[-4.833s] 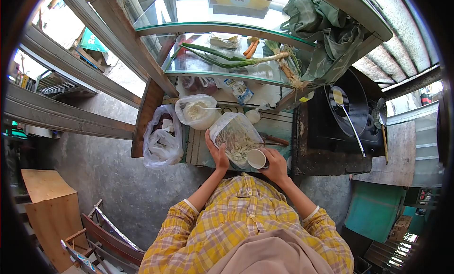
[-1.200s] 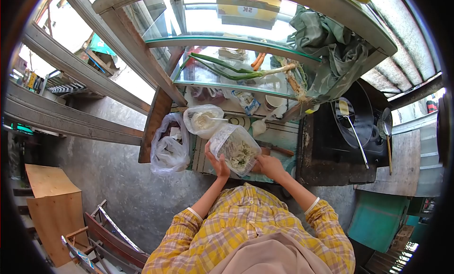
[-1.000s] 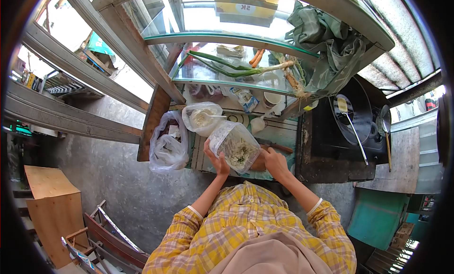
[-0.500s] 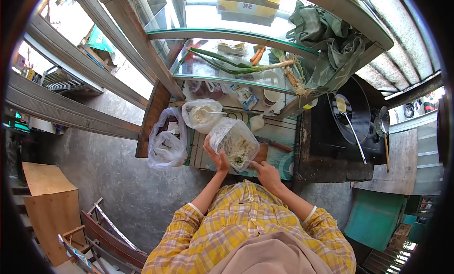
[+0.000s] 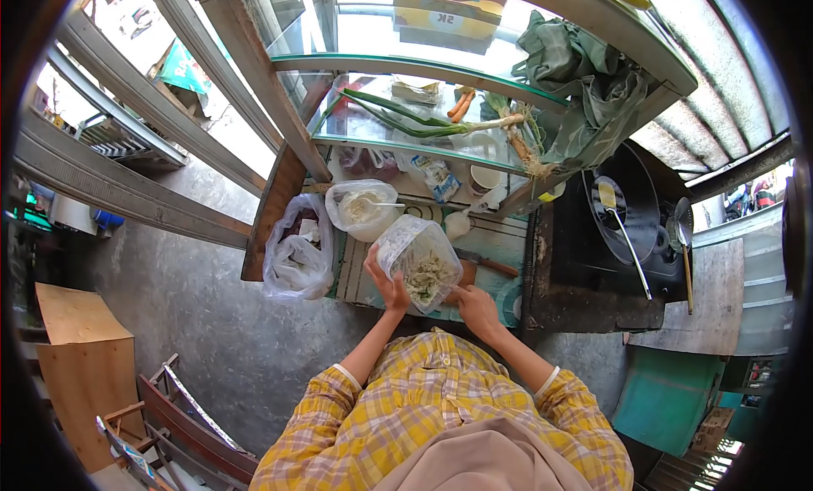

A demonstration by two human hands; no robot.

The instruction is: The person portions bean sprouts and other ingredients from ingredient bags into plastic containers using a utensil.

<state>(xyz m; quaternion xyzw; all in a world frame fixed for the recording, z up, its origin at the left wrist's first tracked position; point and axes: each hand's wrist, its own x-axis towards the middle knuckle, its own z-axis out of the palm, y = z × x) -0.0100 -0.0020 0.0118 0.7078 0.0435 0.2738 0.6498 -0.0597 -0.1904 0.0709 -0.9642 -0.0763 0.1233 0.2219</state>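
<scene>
A clear square plastic container (image 5: pixel 405 247) is tilted toward me, with shredded pale and green vegetables (image 5: pixel 429 279) gathered at its lower side. My left hand (image 5: pixel 387 281) holds its left side, fingers spread along the wall. At the lower right corner, my right hand (image 5: pixel 476 310) grips the container with bent fingers; its fingertips are partly hidden. Just behind stands a plastic-lined tub (image 5: pixel 360 210) of whitish flour-like contents with a white spoon handle in it. A knife (image 5: pixel 487 262) lies on the counter to the right of the container.
A white plastic bag (image 5: pixel 298 267) sits at the counter's left end. On the right, a wok (image 5: pixel 624 212) with a spatula (image 5: pixel 625 237) rests on the stove, beside a skimmer (image 5: pixel 684 245). Spring onions (image 5: pixel 423 127) and carrots (image 5: pixel 461 104) lie on the glass shelf (image 5: pixel 423 144) ahead.
The vegetables in the container look shifted and more spread out. Both hands stay on the container, and the head view has moved slightly.
</scene>
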